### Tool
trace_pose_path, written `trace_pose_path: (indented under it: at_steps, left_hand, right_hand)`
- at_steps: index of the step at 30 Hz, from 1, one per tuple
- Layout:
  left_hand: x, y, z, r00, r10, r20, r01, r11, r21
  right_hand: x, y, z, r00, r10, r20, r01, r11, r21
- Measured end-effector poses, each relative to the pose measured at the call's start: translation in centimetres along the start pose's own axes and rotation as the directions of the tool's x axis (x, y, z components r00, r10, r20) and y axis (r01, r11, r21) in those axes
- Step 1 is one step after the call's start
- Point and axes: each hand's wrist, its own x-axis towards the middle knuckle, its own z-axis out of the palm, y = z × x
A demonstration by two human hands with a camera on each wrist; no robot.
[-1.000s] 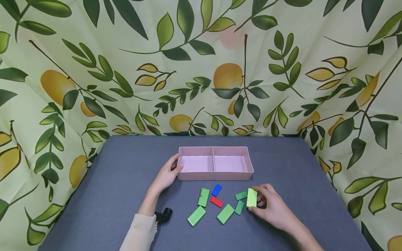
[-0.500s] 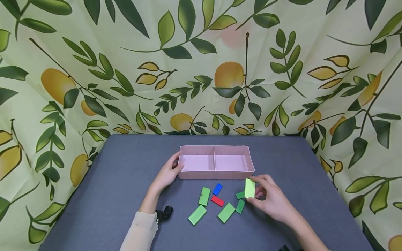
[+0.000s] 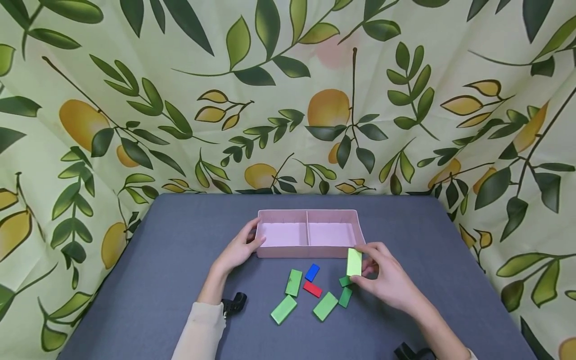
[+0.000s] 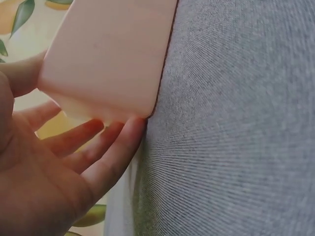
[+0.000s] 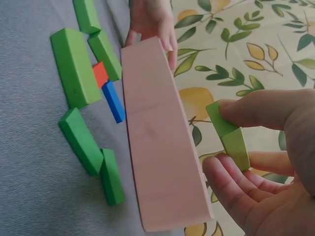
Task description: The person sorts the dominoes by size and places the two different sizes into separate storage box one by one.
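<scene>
A pink two-compartment box (image 3: pixel 288 252) stands at the back of the table. My left hand (image 3: pixel 239 250) holds its left end, thumb at the front corner and fingers against the end wall (image 4: pixel 110 54). Between thumb and fingers, my right hand (image 3: pixel 388 277) pinches a light green block (image 3: pixel 354 262), raised upright. In the head view this block overlaps the box's front right corner and part of a dark green block (image 3: pixel 344 281). The right wrist view shows the held block (image 5: pixel 229 135) beyond the box's top edge.
In front of the box lie light green blocks (image 3: pixel 325 306), another dark green block (image 3: pixel 345 297), a blue block (image 3: pixel 312 272) and a red block (image 3: pixel 312 289). A leaf-patterned curtain (image 3: pixel 279 140) hangs behind the grey table (image 3: pixel 180 240).
My right hand has carried the light green block away from me and slightly left, from beside the dark green blocks to the box's front right corner. The left hand stays on the box.
</scene>
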Motion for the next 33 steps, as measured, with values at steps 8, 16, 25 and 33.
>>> trace_pose_path:
  at_steps: [8, 16, 25, 33]
  left_hand:
    - [-0.5, -0.3, 0.0, 1.0, -0.007, -0.003, 0.007, 1.0, 0.005]
    - [-0.5, 0.0, 0.1, 1.0, -0.009, -0.006, 0.009, 1.0, -0.004]
    - [-0.3, 0.0, 0.4, 0.999, -0.006, -0.04, 0.006, 1.0, -0.022]
    - [-0.2, -0.1, 0.3, 0.999, -0.004, -0.054, 0.003, 1.0, -0.021]
  right_hand:
    - [1.3, -0.7, -0.3, 0.999, -0.044, -0.014, 0.044, 0.999, 0.028]
    - [3.9, -1.1, -0.6, 0.995, -0.099, -0.004, 0.099, 0.994, 0.043]
    - [7.2, -1.5, -0.9, 0.995, -0.098, 0.012, 0.097, 0.994, 0.047]
    - [9.8, -1.4, 0.0, 0.994, -0.103, 0.037, 0.101, 0.994, 0.041]
